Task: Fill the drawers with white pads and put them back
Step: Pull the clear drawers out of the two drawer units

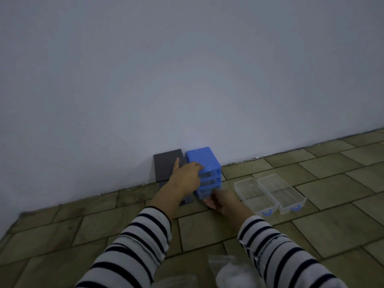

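Observation:
A small blue drawer cabinet stands on the tiled floor against the wall. My left hand rests on its top front edge, fingers lying over the frame. At the bottom drawer, which sticks out a little, my right hand grips the front. Two clear plastic drawers with blue handles lie side by side on the floor to the right, both empty. A plastic bag of white pads lies at the bottom edge between my sleeves.
A dark grey box-like cabinet stands against the wall just left of the blue one. The white wall fills the upper view. Another clear plastic wrapper shows at the bottom edge. Tiled floor stretches right.

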